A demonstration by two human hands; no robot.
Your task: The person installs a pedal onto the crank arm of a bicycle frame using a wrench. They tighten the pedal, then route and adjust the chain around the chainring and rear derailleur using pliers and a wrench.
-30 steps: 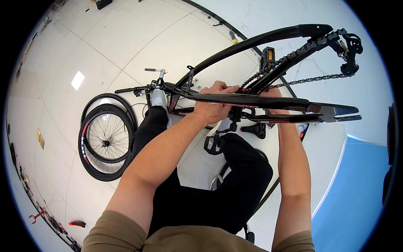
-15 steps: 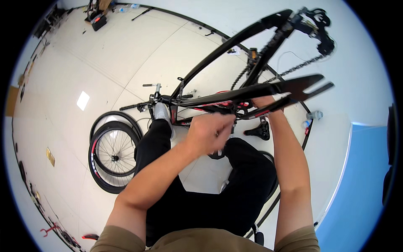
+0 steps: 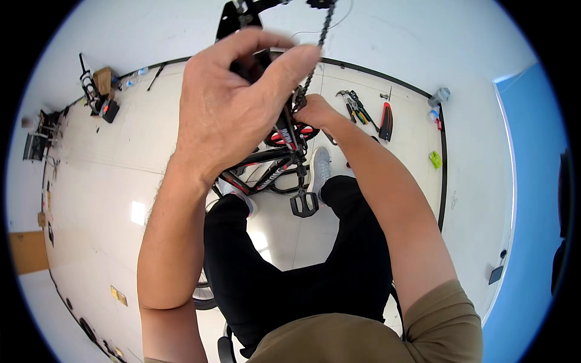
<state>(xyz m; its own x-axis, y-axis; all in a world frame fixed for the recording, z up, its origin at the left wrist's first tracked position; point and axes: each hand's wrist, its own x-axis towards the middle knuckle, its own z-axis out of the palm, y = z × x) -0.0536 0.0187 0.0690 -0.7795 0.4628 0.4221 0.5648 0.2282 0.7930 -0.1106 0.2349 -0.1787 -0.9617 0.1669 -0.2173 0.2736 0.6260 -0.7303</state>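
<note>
A black bicycle frame point(image 3: 275, 173) with red and white markings stands between my legs, its rear end rising toward the top of the head view. My left hand point(image 3: 233, 100) is raised in front of the frame's rear part; thumb and forefinger are apart, and the other fingers are hidden. Low on the frame, my right hand point(image 3: 318, 113) has its fingers curled in beside the chainring point(image 3: 308, 132) and the lower part of the chain point(image 3: 327, 27). What those fingers grip is hidden. A black pedal point(image 3: 304, 204) hangs below on its crank arm.
Pliers point(image 3: 358, 109) and a red and black tool point(image 3: 386, 123) lie on the floor beyond my right forearm. Farther right are a green packet point(image 3: 435, 160) and a bottle point(image 3: 439, 97) by the wall. A wheel point(image 3: 204, 296) lies beside my left leg.
The frame's rear end has swung from the right to upright before me. My left hand has risen up and away from the crank area. My right hand now shows beside the chainring.
</note>
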